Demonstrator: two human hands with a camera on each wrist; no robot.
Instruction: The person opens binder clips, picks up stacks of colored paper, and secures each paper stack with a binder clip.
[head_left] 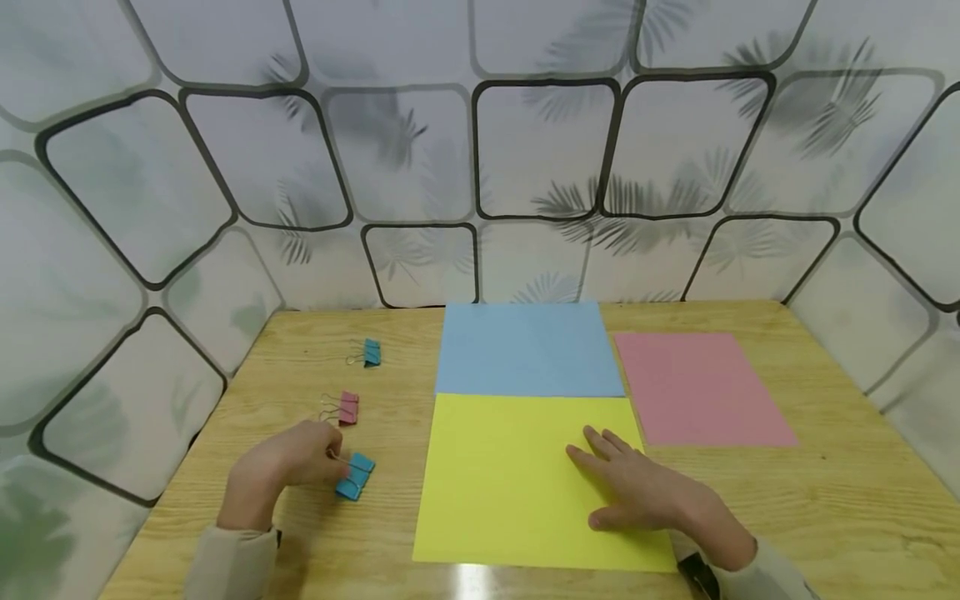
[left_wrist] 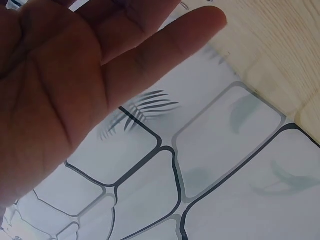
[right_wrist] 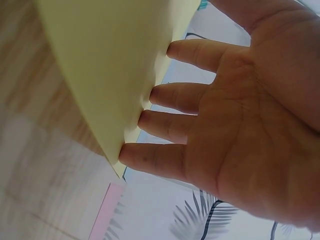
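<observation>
In the head view my left hand (head_left: 288, 462) is at a blue binder clip (head_left: 356, 477), pinching it at its wire handles just over the table. The left wrist view catches the palm and a stretched-out finger (left_wrist: 170, 45); the clip is hidden there. My right hand (head_left: 637, 492) rests on the right part of a yellow sheet of paper (head_left: 495, 483), fingers spread. Seen from the right wrist, the straight fingertips (right_wrist: 160, 93) touch the yellow sheet's surface.
Beyond the left hand lie a pink binder clip (head_left: 348, 408) and a teal binder clip (head_left: 372, 352). A blue sheet (head_left: 528, 350) borders the yellow one at the back, with a pink sheet (head_left: 705, 387) to the right. Patterned cloth (head_left: 420, 150) walls the wooden table (head_left: 847, 500).
</observation>
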